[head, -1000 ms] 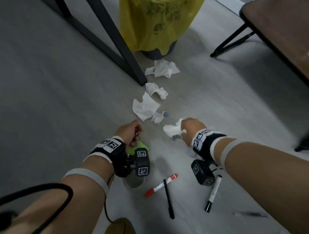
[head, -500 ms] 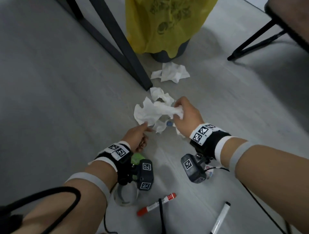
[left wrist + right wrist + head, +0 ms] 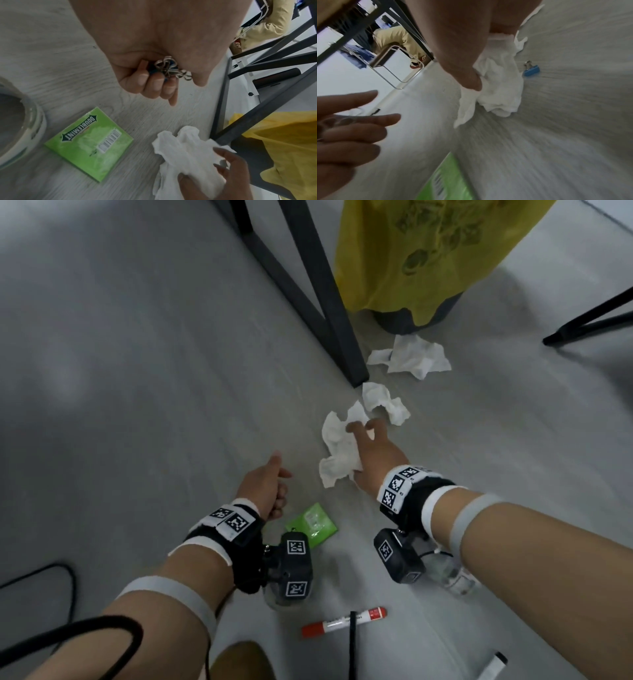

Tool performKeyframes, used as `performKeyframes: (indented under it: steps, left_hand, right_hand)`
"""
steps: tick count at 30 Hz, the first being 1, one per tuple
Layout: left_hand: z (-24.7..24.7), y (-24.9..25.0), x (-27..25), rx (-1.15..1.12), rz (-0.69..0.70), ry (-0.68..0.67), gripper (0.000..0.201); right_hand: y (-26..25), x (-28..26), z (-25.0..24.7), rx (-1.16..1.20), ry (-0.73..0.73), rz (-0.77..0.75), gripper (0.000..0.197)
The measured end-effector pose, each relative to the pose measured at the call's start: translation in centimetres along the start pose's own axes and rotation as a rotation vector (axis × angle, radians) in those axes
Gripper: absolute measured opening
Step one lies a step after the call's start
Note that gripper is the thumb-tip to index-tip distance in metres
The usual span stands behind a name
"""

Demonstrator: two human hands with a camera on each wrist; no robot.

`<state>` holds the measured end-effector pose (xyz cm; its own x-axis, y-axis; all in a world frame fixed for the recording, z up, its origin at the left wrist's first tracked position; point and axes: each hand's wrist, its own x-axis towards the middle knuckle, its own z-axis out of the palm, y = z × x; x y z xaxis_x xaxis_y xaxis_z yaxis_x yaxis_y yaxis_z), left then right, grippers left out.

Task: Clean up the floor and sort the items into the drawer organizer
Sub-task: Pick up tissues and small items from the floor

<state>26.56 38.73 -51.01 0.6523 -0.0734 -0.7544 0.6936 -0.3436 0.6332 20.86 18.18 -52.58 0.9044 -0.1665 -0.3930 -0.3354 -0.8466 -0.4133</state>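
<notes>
Tissues (image 3: 339, 450) hang crumpled from the right hand (image 3: 373, 460), pinched between thumb and fingers just above the pale grey wood-grain floor (image 3: 137, 405). Past those fingertips two more wads lie loose, one (image 3: 383, 402) by the foot of a dark table leg (image 3: 329, 296), another (image 3: 414, 357) further on beside a bin lined with a yellow bag (image 3: 424, 251). A blue binder clip (image 3: 531, 70) sits on the floor just beyond the held paper. The left hand (image 3: 263, 487) hovers beside the right, clenched round a bunch of clips (image 3: 171, 67), thumb out. Behind its wrist lies a green gum packet (image 3: 311, 523), flat, and nearer the person a roll of clear tape (image 3: 22, 121), a red marker (image 3: 342, 621) crossed by a black pen (image 3: 352, 645), and a white marker (image 3: 491, 667). Under the tables, someone in tan trousers (image 3: 397, 37) sits on a metal-framed chair.
</notes>
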Motion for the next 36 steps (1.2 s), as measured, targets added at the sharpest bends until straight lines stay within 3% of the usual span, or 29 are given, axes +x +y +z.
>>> performKeyframes:
  steps: [2, 3, 7, 11, 13, 16, 20, 23, 26, 30, 36]
  left_hand:
    - [0.1, 0.0, 0.3, 0.041, 0.003, -0.038, 0.042]
    - [0.2, 0.0, 0.6, 0.076, 0.01, -0.058, 0.038]
    - [1.3, -0.9, 1.2, 0.28, 0.069, -0.142, 0.018]
    - [2.8, -2.2, 0.8, 0.346, 0.067, -0.271, 0.02]
    - [3.6, -2.6, 0.6, 0.338, 0.053, -0.304, 0.023]
    - [4.3, -2.5, 0.2, 0.344, 0.032, -0.271, 0.022]
    - [4.1, -0.3, -3.1, 0.377, 0.005, -0.198, 0.022]
    - [3.1, 3.4, -5.5, 0.388, 0.004, -0.165, 0.011]
    - [2.5, 7.6, -5.9, 0.361, 0.051, -0.096, 0.007]
    - [4.0, 10.6, -3.4, 0.302, 0.082, -0.093, 0.011]
    - [7.1, 10.6, 2.9, 0.284, 0.099, -0.219, 0.016]
  right_hand:
    - [0.3, 1.7, 0.1, -0.091, -0.087, 0.002, 0.103]
    - [0.3, 2.2, 0.2, -0.142, -0.138, 0.004, 0.105]
    - [0.3, 2.8, 0.9, -0.273, -0.22, 0.058, 0.082]
    - [0.6, 2.7, 1.0, -0.384, -0.281, -0.034, 0.063]
    - [0.8, 2.5, 1.0, -0.439, -0.244, -0.07, 0.054]
    - [1.3, 1.8, 0.3, -0.361, -0.126, -0.023, 0.039]
    - [2.3, 0.3, -3.1, -0.121, -0.056, 0.083, 0.04]
    - [3.1, -0.5, -7.4, -0.166, -0.082, 0.142, 0.053]
    - [3.8, -0.6, -11.5, -0.202, -0.123, 0.169, 0.05]
    - [4.9, 1.4, -13.5, -0.271, -0.174, 0.18, 0.049]
    - [5.7, 7.3, -10.9, -0.248, -0.23, 0.27, 0.048]
